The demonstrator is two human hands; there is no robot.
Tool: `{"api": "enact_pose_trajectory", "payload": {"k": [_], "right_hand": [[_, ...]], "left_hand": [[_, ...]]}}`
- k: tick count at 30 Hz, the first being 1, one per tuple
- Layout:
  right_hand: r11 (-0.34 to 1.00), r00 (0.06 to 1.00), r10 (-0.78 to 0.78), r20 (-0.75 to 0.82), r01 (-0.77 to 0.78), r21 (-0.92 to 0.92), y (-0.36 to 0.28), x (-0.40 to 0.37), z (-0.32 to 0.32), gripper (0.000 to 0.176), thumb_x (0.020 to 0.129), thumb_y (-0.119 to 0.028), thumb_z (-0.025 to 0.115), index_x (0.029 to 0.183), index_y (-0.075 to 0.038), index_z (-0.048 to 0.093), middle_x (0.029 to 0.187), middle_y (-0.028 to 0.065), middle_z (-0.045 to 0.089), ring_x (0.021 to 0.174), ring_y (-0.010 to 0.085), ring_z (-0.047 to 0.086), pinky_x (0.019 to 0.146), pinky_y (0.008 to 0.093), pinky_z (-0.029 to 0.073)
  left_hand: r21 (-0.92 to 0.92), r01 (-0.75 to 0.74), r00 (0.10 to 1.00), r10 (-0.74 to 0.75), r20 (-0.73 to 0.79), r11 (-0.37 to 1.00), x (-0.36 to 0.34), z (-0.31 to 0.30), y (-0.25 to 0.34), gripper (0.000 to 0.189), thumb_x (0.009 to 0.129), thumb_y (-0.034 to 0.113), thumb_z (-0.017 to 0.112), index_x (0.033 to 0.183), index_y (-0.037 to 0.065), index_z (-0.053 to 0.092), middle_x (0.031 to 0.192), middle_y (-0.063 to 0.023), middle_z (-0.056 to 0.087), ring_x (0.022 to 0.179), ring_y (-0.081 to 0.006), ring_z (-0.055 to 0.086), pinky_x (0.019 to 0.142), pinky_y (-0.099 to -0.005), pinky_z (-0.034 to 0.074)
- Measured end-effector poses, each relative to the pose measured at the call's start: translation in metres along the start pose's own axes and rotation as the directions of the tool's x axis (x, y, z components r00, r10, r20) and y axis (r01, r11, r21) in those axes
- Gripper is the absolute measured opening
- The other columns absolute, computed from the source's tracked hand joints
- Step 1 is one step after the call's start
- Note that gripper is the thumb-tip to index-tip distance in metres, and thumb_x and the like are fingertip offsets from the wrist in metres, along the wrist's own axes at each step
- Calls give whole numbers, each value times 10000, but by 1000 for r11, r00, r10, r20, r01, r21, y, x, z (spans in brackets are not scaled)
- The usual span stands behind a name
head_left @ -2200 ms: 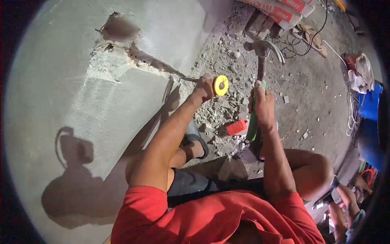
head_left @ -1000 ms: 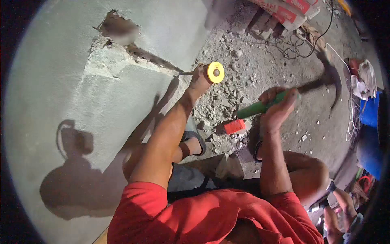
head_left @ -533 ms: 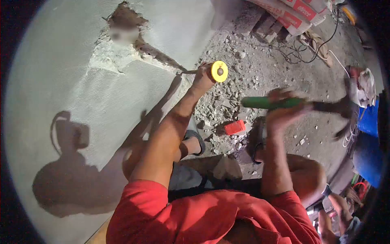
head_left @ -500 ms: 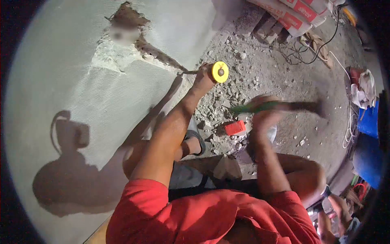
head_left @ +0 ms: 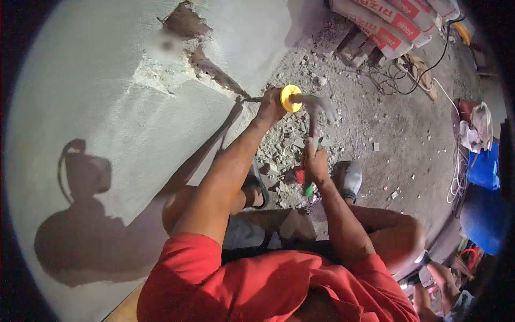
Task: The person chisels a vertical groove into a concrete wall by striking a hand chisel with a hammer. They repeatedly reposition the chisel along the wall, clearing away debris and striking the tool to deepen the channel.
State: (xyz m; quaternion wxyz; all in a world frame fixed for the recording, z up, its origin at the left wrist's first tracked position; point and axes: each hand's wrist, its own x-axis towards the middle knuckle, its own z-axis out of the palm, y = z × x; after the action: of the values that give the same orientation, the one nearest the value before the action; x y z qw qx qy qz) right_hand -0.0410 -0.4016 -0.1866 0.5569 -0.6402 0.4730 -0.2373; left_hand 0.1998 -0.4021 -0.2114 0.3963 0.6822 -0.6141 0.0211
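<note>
1. holds the chisel [head_left: 252, 99] in the left hand [head_left: 271, 109], fingers closed round the shaft just behind the yellow guard [head_left: 290, 108], probably to steady the tip and to shelter the knuckles.
2. sets the chisel's tip at the wall [head_left: 166, 123], by the lower end of the broken groove [head_left: 217, 78]; cannot tell how deep.
3. points the chisel tip-first toward the wall, guard end outward over the rubble [head_left: 289, 126], long axis running roughly sideways across the view, nearly square to the forearm's reach.
4. grips the hammer [head_left: 313, 126] in the right hand [head_left: 316, 166], fingers wrapped round the handle with a bit of green showing below, likely for a firm hold with free swing.
5. lines the hammer's face up with the chisel's outer end, at the middle of the guard (touching or only just beside, cannot tell), and turns the claw away from the wall, blurred by motion.
6. runs the handle's long axis away from the body, crossing the chisel's line nearly at a right angle, probably to bring the face square onto that end.
7. leaves the red block [head_left: 299, 175] on the rubble, partly hidden behind the right hand and handle.
</note>
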Motion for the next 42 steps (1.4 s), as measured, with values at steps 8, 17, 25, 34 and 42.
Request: {"api": "enact_pose_trajectory", "payload": {"k": [8, 17, 25, 34, 42], "right_hand": [[737, 943, -192, -273, 323, 594, -162, 42, -110, 527, 980, -585, 372, 876, -91, 525, 725, 20, 524, 640, 149, 534, 550, 316, 435], [969, 966, 243, 89, -245, 12, -56, 21, -35, 390, 988, -426, 464, 849, -74, 557, 715, 66, 588, 531, 163, 510, 482, 315, 399], [518, 872, -395, -290, 472, 713, -104, 33, -56, 452, 959, -534, 452, 887, -104, 567, 788, 75, 602, 705, 205, 572, 623, 431, 460], [964, 956, -6, -292, 83, 251, -148, 48, -91, 549, 986, -577, 379, 802, -85, 539, 621, 25, 503, 533, 139, 479, 505, 299, 406], [967, 978, 166, 124, -138, -212, 0, 8, 5, 442, 962, -473, 515, 837, -55, 585, 662, 56, 573, 555, 187, 545, 517, 375, 443]], "left_hand": [[-38, 48, 999, -47, 27, 998, 1, -5, -3, 257, 737, 92, 686, 989, 62, 642, 940, -133, 658, 913, -332, 613, 852, -443, 462], [-180, 100, 992, -112, -56, 978, -4, 1, -3, 204, 732, 64, 687, 932, 66, 649, 929, -139, 674, 845, -334, 625, 754, -435, 492], [226, 55, 998, -61, 19, 973, -3, -3, -6, 217, 732, 117, 683, 946, 88, 657, 924, -95, 678, 908, -280, 627, 836, -404, 474], [381, -122, 989, 145, -33, 916, -7, 11, -16, 175, 799, 166, 631, 950, 83, 657, 928, -113, 669, 900, -306, 617, 838, -408, 471], [-244, 268, 958, -285, -35, 932, 3, -9, 10, 136, 821, 111, 663, 935, 36, 655, 886, -56, 667, 844, -215, 619, 741, -353, 505]]}}
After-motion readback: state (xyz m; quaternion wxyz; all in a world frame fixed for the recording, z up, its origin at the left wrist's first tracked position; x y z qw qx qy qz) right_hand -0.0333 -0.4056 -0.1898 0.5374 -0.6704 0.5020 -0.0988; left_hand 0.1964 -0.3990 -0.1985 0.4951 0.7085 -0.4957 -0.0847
